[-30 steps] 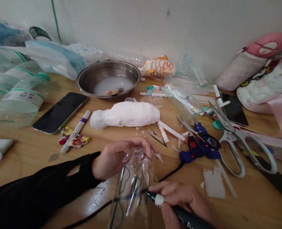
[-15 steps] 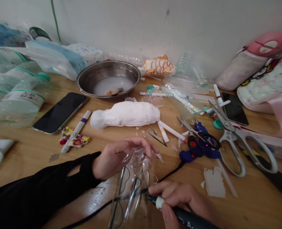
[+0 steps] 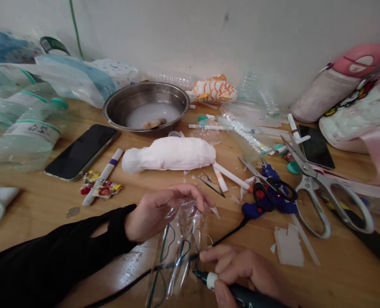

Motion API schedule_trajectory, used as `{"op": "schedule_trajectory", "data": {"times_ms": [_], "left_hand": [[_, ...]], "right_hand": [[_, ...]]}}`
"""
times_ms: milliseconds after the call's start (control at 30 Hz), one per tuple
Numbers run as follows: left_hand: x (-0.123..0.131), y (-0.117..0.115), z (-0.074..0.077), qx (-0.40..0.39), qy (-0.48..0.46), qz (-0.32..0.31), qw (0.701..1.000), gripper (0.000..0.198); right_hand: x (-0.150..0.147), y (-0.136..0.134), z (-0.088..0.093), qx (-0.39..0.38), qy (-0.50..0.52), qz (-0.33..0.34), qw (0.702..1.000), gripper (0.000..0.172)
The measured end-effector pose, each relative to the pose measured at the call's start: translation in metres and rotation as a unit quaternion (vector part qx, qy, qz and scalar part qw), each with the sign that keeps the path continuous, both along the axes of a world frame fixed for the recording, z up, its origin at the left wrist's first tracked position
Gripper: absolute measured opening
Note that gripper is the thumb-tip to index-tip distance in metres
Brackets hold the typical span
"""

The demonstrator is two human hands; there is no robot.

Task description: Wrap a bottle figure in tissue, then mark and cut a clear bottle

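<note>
My left hand is curled over the top end of a clear plastic piece, gripping it. Dark green curved outlines are drawn on the plastic. In my right hand is a black marker with a white collar, its dark tip touching or just above the plastic. Beyond my left hand lies a white wrapped bottle shape on its side. A small cut plastic piece with a dark outline rests near its right end.
A metal bowl of cloudy liquid stands behind. Plastic bottles, a phone and a white marker lie left. At right are black-handled scissors, large scissors, a blue glue gun and its cable.
The marker tip has moved slightly left and down over the plastic, along with my right hand. My left hand and the plastic have stayed in place.
</note>
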State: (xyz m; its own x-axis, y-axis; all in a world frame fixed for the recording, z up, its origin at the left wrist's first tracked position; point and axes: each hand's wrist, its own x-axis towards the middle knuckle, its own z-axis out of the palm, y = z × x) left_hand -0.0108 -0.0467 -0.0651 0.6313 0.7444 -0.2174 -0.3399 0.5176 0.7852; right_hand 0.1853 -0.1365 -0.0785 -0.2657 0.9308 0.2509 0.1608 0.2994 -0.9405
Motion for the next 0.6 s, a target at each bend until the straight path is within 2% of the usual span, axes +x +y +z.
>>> {"op": "schedule_trajectory", "data": {"times_ms": [100, 167, 267, 467, 567, 600], "left_hand": [[0.0, 0.0, 0.0, 0.0, 0.0, 0.001, 1.0, 0.03], [0.0, -0.001, 0.0, 0.001, -0.003, 0.002, 1.0, 0.03], [-0.001, -0.001, 0.0, 0.0, -0.003, 0.004, 1.0, 0.03], [0.0, -0.002, 0.0, -0.005, 0.001, 0.001, 1.0, 0.03], [0.0, -0.002, 0.0, -0.002, -0.002, 0.008, 1.0, 0.031], [0.001, -0.002, 0.0, -0.002, -0.003, 0.009, 1.0, 0.031]], "right_hand": [[0.01, 0.013, 0.002, 0.021, -0.054, 0.155, 0.986, 0.017], [0.015, 0.018, 0.002, 0.016, -0.091, 0.227, 0.97, 0.024], [0.017, 0.019, -0.003, 0.008, -0.111, 0.232, 0.966, 0.028], [0.023, 0.02, -0.007, 0.003, -0.11, 0.225, 0.968, 0.023], [0.018, 0.019, -0.003, -0.01, -0.093, 0.187, 0.978, 0.017], [0.013, 0.017, 0.0, -0.016, -0.082, 0.152, 0.985, 0.015]]}}
